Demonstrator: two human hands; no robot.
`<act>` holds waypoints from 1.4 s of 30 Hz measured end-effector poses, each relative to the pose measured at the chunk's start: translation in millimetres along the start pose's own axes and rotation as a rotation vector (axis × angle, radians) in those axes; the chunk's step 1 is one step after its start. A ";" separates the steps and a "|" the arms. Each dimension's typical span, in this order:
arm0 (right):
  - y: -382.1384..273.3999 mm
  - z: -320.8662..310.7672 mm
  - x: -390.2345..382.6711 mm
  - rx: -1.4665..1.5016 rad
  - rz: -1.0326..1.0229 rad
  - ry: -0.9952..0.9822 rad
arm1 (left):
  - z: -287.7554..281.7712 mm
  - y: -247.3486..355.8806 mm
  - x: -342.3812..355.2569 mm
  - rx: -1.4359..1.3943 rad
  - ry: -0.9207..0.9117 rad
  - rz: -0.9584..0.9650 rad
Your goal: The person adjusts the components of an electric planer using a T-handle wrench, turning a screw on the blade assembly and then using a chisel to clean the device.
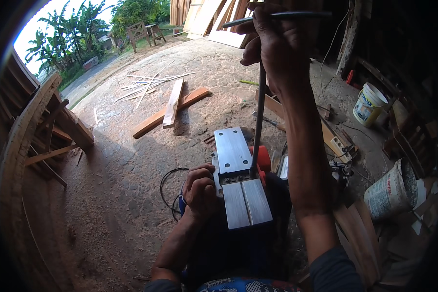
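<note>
An electric planer (234,146) rests sole-up on my lap, with two silver plates, a bolted cutter block between them and a red part at its right. My left hand (198,190) grips the planer's left side with curled fingers. High on the right, my right hand (277,51) holds a long metal T-handle wrench (260,112) near its crossbar. The wrench's lower end reaches down to the cutter block at the right; whether it is seated on a bolt I cannot tell.
Crossed boards (151,120) and thin strips lie on the concrete floor (117,190) ahead. A wooden structure (36,136) stands at left, a black cable (163,192) loops beside me, and buckets (367,104), tools and timber offcuts crowd the right side.
</note>
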State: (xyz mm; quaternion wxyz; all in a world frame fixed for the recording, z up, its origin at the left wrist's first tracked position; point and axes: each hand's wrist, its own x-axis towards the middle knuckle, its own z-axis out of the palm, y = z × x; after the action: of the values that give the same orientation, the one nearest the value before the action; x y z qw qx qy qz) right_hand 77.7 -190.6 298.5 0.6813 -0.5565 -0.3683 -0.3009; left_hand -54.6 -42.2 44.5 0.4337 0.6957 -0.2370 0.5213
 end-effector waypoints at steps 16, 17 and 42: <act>2.3 18.9 3.9 -0.613 -0.686 0.257 | 1.6 -1.6 4.8 -0.037 0.048 -0.078; -10.3 15.5 -2.8 -0.590 -0.437 0.203 | 2.1 -0.3 4.0 -0.044 0.046 -0.114; 111.8 -104.8 -214.9 -0.738 0.519 -0.071 | 10.2 -1.2 49.8 0.074 -0.129 -0.354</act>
State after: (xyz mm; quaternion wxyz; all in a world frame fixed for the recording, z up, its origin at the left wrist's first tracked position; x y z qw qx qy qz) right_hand 69.2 -271.0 47.3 0.4772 -0.8459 -0.1081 -0.2120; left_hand -31.3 -44.2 89.6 0.4765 0.7740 -0.1187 0.3997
